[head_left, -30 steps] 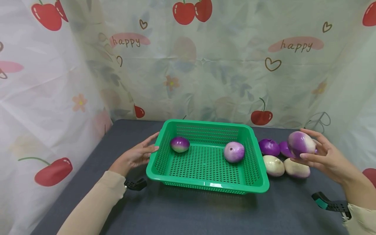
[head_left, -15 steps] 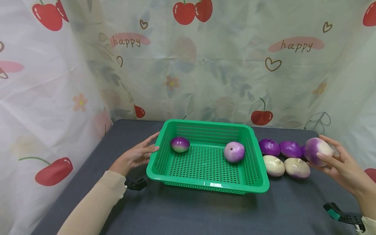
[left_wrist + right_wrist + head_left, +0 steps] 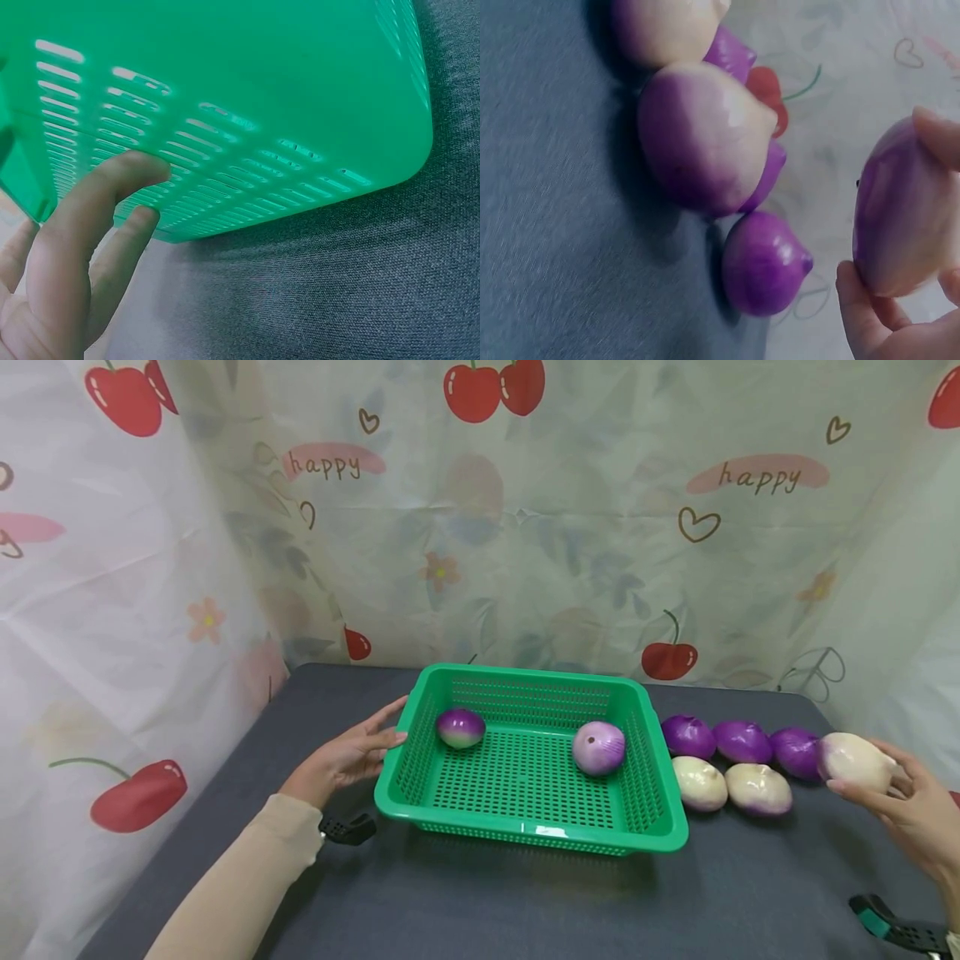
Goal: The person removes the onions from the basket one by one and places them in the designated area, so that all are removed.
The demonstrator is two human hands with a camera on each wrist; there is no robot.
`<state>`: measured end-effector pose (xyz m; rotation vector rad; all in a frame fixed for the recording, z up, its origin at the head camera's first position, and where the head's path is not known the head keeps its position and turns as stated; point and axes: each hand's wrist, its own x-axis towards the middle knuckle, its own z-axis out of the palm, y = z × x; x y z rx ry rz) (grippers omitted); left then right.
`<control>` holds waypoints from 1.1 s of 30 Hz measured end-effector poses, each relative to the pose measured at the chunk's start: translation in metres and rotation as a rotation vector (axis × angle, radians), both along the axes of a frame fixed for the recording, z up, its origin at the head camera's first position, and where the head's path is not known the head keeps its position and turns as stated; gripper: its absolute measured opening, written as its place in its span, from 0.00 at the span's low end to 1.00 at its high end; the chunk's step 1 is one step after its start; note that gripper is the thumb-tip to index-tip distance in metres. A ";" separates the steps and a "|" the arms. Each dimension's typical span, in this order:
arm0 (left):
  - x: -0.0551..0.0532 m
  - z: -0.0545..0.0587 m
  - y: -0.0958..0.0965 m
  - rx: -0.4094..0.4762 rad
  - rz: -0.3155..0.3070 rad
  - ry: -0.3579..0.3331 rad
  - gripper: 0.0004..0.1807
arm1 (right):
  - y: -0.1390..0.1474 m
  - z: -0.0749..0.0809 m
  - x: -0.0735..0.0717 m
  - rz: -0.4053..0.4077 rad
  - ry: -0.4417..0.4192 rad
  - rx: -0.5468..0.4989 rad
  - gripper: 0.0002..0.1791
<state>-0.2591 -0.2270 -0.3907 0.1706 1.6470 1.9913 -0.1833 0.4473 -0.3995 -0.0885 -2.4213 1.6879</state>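
At the far right my right hand (image 3: 918, 806) holds a purple-and-white onion (image 3: 855, 762) between thumb and fingers. In the right wrist view this onion (image 3: 900, 217) is beside the others, apart from them. My left hand (image 3: 345, 760) touches the left side of the green basket (image 3: 532, 839), thumb at the rim. The left wrist view shows its loosely bent fingers (image 3: 67, 247) against the slotted outer wall. Inside the basket lie a purple onion with a pale underside (image 3: 461, 728) at left and a pale purple onion (image 3: 597, 749) at right.
Right of the basket, a back row of purple onions (image 3: 741, 742) stands behind two whitish onions (image 3: 759, 790). All rest on a dark grey table (image 3: 480, 910). A printed curtain (image 3: 517, 568) hangs behind and along the sides.
My right hand has moved to the right with the onion and turned it, so its white side now faces up. The purple onions behind came into view. My left hand and the basket stay put.
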 end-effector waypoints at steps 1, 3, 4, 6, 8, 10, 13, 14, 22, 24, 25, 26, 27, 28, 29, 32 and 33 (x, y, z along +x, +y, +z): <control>0.000 0.000 0.000 0.000 -0.001 0.002 0.41 | 0.001 -0.001 0.000 -0.027 -0.017 0.076 0.45; 0.000 0.000 0.000 -0.001 -0.001 0.004 0.41 | 0.002 -0.002 0.001 -0.061 -0.051 0.191 0.45; 0.000 0.000 0.000 -0.002 -0.001 0.005 0.42 | 0.003 -0.002 0.001 -0.076 -0.071 0.240 0.46; 0.000 -0.001 -0.001 -0.006 -0.002 0.008 0.42 | 0.003 -0.004 0.000 -0.088 -0.114 0.294 0.49; 0.000 -0.001 -0.001 -0.009 -0.002 0.009 0.42 | 0.006 -0.007 -0.002 -0.077 -0.161 0.311 0.52; 0.000 -0.001 -0.001 -0.010 -0.004 0.009 0.42 | 0.010 -0.012 -0.005 -0.070 -0.198 0.328 0.54; 0.000 -0.001 -0.001 -0.014 -0.004 0.009 0.42 | 0.020 -0.025 -0.011 -0.061 -0.221 0.362 0.56; 0.000 -0.001 -0.001 -0.014 -0.004 0.009 0.42 | 0.022 -0.030 -0.012 -0.070 -0.224 0.385 0.56; 0.000 -0.001 0.000 -0.001 -0.006 0.003 0.42 | 0.019 -0.030 -0.010 -0.012 -0.270 0.367 0.57; 0.000 -0.001 0.000 0.002 -0.005 0.001 0.42 | 0.016 -0.028 -0.008 -0.005 -0.271 0.370 0.57; 0.000 -0.001 0.000 0.003 -0.003 0.000 0.42 | 0.014 -0.027 -0.007 -0.006 -0.265 0.370 0.57; 0.000 -0.001 0.000 0.004 -0.003 -0.001 0.42 | 0.013 -0.026 -0.007 -0.004 -0.265 0.369 0.57; 0.000 -0.001 0.000 0.004 -0.002 -0.002 0.42 | 0.012 -0.026 -0.006 -0.003 -0.263 0.362 0.57; 0.000 -0.001 0.000 0.004 -0.002 -0.002 0.42 | 0.012 -0.026 -0.006 -0.001 -0.260 0.358 0.57; 0.000 0.000 0.000 0.004 -0.003 -0.002 0.42 | 0.012 -0.026 -0.006 0.004 -0.261 0.354 0.57; 0.000 0.000 0.000 0.003 -0.003 -0.004 0.41 | 0.013 -0.028 -0.007 0.018 -0.272 0.353 0.57; 0.000 0.000 0.000 0.003 -0.004 -0.004 0.41 | 0.014 -0.028 -0.008 0.020 -0.278 0.355 0.57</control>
